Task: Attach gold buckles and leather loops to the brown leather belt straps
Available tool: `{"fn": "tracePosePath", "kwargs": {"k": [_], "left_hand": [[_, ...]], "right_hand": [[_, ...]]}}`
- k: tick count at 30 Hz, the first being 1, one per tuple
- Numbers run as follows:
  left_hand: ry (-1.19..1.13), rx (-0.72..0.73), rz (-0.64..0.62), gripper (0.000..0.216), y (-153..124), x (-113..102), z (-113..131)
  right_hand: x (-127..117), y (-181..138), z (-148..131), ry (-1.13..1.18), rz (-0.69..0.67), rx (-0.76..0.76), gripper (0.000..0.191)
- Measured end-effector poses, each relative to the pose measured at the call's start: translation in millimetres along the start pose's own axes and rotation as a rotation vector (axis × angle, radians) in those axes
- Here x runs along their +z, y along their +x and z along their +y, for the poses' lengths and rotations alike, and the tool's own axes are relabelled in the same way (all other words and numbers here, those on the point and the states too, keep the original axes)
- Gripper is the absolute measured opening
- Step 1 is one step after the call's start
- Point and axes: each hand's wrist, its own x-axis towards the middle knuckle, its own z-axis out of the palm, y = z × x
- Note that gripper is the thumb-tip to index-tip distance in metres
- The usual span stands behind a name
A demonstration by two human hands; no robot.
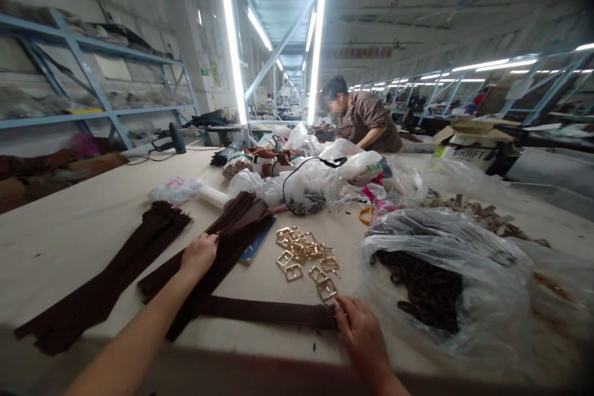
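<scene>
My left hand (199, 253) rests with curled fingers on a stack of dark brown straps (232, 226) that fans away across the table. My right hand (359, 328) pinches the right end of a single brown strap (264, 311) lying flat along the near edge. Just beyond it lies a scatter of several gold square buckles (306, 257). A second pile of brown straps (120, 269) lies to the left.
A clear plastic bag of dark brown rings (427, 284) sits right of my right hand. Further back lie plastic bags (320, 179), orange-handled scissors (366, 215), a white roll (214, 196) and brown scraps (482, 213). A person (364, 120) works at the far end. Blue shelving (88, 80) stands left.
</scene>
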Motion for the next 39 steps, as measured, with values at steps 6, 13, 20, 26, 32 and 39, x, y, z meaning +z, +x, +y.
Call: {"fn": "tracePosePath", "kwargs": {"k": [6, 13, 20, 26, 32, 39], "left_hand": [[-0.145, 0.228, -0.038, 0.034, -63.6, -30.3, 40.8], [-0.448, 0.461, -0.103, 0.039, -166.4, -7.2, 65.8], [-1.034, 0.327, -0.856, 0.041, -175.3, -15.1, 130.2], [-1.325, 0.121, -1.119, 0.04, -163.8, -30.6, 161.2], [-1.403, -0.007, -1.109, 0.043, -167.9, -31.1, 163.4], [-1.417, -0.079, -1.065, 0.036, -165.9, -52.5, 166.7]], "right_hand": [[-13.0, -7.6, -13.0, 0.245, 0.096, 0.007, 0.03], [-27.4, -4.7, -46.7, 1.095, -0.048, 0.561, 0.046], [-40.4, -17.7, -76.9, 1.177, -0.358, 0.523, 0.034], [-78.2, 8.3, -20.7, 0.447, -0.281, 0.166, 0.036], [-104.9, 66.4, 75.2, -0.253, -0.036, 0.237, 0.011], [-100.3, 73.6, 82.4, -0.317, -0.085, 0.146, 0.016]]}}
